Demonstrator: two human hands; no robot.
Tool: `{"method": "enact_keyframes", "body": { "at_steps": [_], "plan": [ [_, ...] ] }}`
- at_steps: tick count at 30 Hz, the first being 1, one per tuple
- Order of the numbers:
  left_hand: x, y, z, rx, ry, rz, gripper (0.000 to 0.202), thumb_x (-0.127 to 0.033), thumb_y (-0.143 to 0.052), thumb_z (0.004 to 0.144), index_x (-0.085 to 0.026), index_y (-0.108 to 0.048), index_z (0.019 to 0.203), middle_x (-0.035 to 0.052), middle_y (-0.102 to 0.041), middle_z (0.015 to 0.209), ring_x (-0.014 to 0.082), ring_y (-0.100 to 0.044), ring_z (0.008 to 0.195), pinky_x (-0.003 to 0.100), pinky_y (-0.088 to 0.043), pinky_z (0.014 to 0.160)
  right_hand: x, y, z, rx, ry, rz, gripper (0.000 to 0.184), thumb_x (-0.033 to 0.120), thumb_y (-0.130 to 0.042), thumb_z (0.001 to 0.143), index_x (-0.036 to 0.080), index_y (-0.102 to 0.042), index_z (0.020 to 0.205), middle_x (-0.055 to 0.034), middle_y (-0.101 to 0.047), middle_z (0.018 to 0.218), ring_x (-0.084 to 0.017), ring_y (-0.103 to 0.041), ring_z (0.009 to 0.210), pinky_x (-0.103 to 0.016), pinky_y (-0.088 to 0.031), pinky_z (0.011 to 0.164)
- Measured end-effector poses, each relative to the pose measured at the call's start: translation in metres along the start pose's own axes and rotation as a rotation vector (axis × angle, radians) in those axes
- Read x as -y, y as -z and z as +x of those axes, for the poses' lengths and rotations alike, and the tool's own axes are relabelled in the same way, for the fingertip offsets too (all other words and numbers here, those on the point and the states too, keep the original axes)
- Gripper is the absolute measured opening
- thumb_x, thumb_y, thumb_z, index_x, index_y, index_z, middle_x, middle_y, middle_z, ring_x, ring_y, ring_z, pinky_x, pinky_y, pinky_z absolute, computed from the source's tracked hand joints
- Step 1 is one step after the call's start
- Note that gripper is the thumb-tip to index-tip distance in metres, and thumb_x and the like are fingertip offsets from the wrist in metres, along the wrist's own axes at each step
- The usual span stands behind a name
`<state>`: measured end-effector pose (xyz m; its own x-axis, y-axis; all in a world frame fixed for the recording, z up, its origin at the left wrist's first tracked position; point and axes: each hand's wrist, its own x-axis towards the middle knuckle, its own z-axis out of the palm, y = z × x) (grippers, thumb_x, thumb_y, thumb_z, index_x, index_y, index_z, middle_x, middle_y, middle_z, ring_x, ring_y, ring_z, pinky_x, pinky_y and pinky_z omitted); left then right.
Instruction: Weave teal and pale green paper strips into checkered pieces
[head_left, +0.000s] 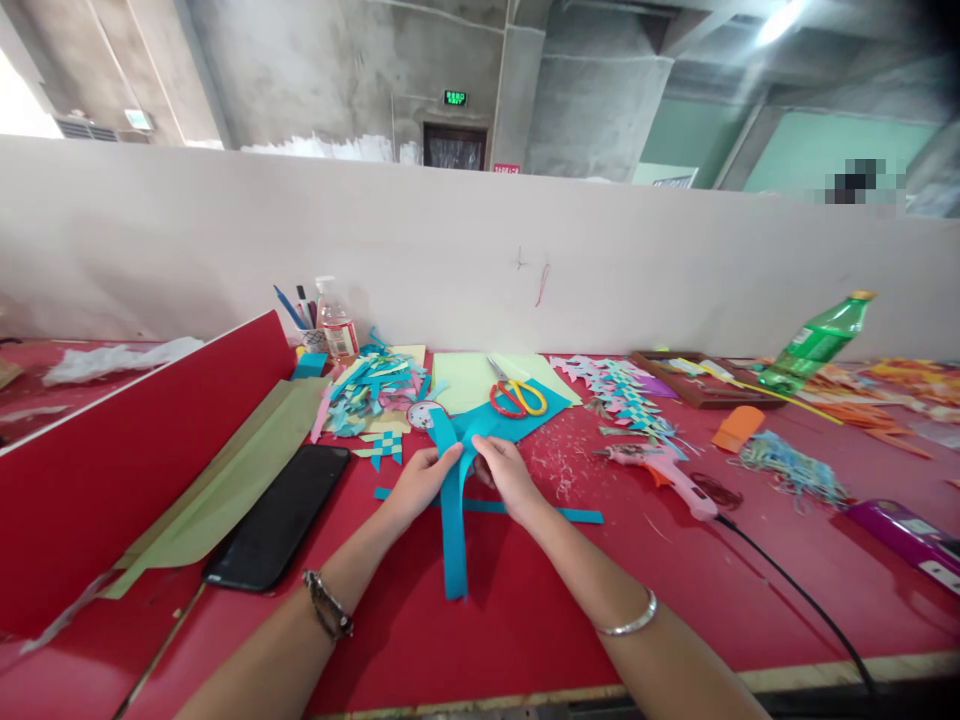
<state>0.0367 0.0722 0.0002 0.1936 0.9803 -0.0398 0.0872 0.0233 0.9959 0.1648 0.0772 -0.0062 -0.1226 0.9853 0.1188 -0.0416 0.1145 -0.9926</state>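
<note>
Between my hands is a blue paper strip (454,540), its lower end hanging toward me over the red table. My left hand (424,478) pinches it from the left, thumb on top. From the right, my right hand (506,475) grips the same strip with thumb and fingers closed. Another blue strip (570,516) lies flat across the table beneath my hands. Just beyond them rests a blue paper sheet (544,410), with scissors (519,398) with red and yellow handles lying on it. A small round patterned item (421,414) sits beside the strip's upper end.
A pink glue gun (667,475) with a black cord lies at right, near woven paper pieces (626,400) and a tilted green bottle (817,340). At left are a black phone (281,520), green paper (217,480) and a red board (150,460). Paper scraps (375,390) pile up behind.
</note>
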Motion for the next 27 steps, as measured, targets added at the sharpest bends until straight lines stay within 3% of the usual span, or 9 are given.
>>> {"method": "enact_keyframes", "body": {
  "at_steps": [6, 13, 20, 24, 27],
  "plan": [
    [0.001, -0.002, 0.0, -0.052, -0.019, 0.033, 0.044, -0.056, -0.049, 0.061, -0.014, -0.044, 0.048, -0.0067, -0.036, 0.04, 0.0049, -0.029, 0.038, 0.018, -0.021, 0.036, -0.001, -0.002, 0.0, 0.104, -0.045, 0.001, 0.035, 0.043, -0.047, 0.07, 0.019, -0.035, 0.048, 0.0078, -0.033, 0.036, -0.006, -0.03, 0.033, -0.021, -0.02, 0.036],
    [-0.002, 0.002, 0.0, -0.123, -0.012, 0.015, 0.042, -0.055, -0.047, 0.064, -0.014, -0.046, 0.052, -0.0066, -0.037, 0.04, 0.0056, -0.031, 0.038, 0.019, -0.023, 0.038, 0.0, -0.002, 0.0, 0.058, -0.025, 0.004, 0.035, 0.041, -0.047, 0.071, 0.018, -0.035, 0.047, 0.0075, -0.034, 0.037, -0.006, -0.03, 0.035, -0.021, -0.022, 0.038],
    [0.009, 0.001, 0.003, -0.002, -0.038, 0.091, 0.043, -0.054, -0.046, 0.066, -0.013, -0.047, 0.052, -0.006, -0.037, 0.041, 0.0054, -0.03, 0.039, 0.019, -0.022, 0.038, 0.0, 0.0, 0.0, 0.013, -0.007, -0.001, 0.037, 0.045, -0.046, 0.071, 0.019, -0.033, 0.048, 0.0071, -0.032, 0.037, -0.006, -0.03, 0.035, -0.022, -0.022, 0.038],
    [0.008, 0.001, 0.003, -0.07, -0.07, 0.129, 0.044, -0.053, -0.047, 0.065, -0.014, -0.041, 0.046, -0.0067, -0.033, 0.039, 0.0048, -0.027, 0.037, 0.019, -0.02, 0.037, -0.001, -0.003, 0.0, 0.108, -0.041, -0.011, 0.035, 0.044, -0.048, 0.069, 0.019, -0.033, 0.048, 0.0079, -0.033, 0.036, -0.006, -0.031, 0.034, -0.021, -0.021, 0.037],
    [0.003, 0.002, 0.002, -0.118, -0.066, 0.08, 0.043, -0.053, -0.047, 0.065, -0.014, -0.043, 0.048, -0.0064, -0.035, 0.039, 0.0054, -0.029, 0.038, 0.019, -0.023, 0.037, -0.002, -0.003, 0.0, 0.095, -0.034, -0.016, 0.034, 0.042, -0.047, 0.07, 0.019, -0.034, 0.048, 0.0078, -0.034, 0.036, -0.006, -0.031, 0.035, -0.021, -0.022, 0.038]
  ]
}}
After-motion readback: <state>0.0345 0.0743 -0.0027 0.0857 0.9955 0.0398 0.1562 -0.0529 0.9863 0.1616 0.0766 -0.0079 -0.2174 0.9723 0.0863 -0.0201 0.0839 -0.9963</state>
